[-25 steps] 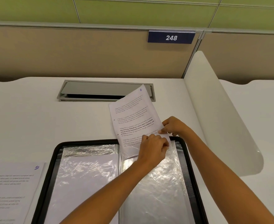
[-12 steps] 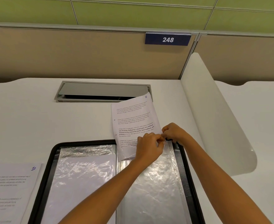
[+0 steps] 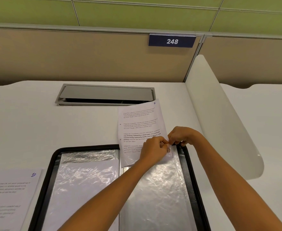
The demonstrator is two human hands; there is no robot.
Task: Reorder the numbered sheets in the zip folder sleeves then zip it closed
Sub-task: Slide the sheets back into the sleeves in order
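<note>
Well, the white desk (image 3: pixel 28 130) carries the black zip folder (image 3: pixel 50 172), open flat against its near edge. A sheet marked 10 (image 3: pixel 8 194) waits at the near left corner. Over the folder's far rim the numbered sheet (image 3: pixel 137 120), inked with what looks like a 6, lies partly fed into the right sleeve (image 3: pixel 161 189). I take it the plastic mouth clings and needs parting. The left hand (image 3: pixel 153 149) pinches the sleeve's lip at its far right corner, while the right hand (image 3: pixel 183 135) nips the sheet's right edge there to steer it down. Compared with a second ago, the sheet lies straighter and deeper, and the hands have drawn together.
</note>
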